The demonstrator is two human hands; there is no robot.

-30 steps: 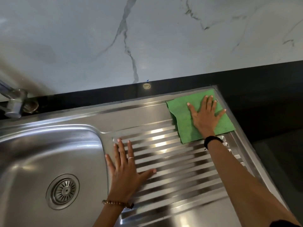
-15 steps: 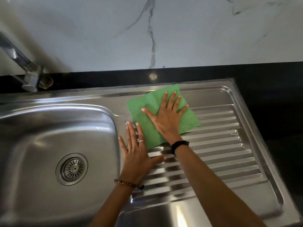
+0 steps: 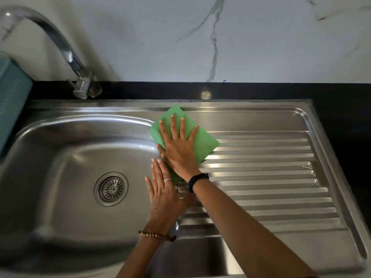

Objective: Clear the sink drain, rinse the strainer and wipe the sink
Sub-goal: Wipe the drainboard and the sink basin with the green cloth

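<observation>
A stainless steel sink (image 3: 66, 157) fills the lower view, with its round strainer (image 3: 111, 189) seated in the drain. A green cloth (image 3: 204, 143) lies flat at the left end of the ribbed drainboard (image 3: 271, 177), by the basin's rim. My right hand (image 3: 178, 149) presses flat on the cloth with fingers spread. Just below it, my left hand (image 3: 163, 195) rests flat on the rim between basin and drainboard, fingers apart, holding nothing.
A curved chrome tap (image 3: 60, 47) rises at the back left. A teal object (image 3: 10, 101) stands at the left edge. Black countertop (image 3: 341, 109) borders the sink, and a white marble wall (image 3: 241, 37) stands behind.
My right hand has slid the green cloth leftward across the drainboard, from its far right corner to the basin's rim. My left hand has stayed flat near the rim.
</observation>
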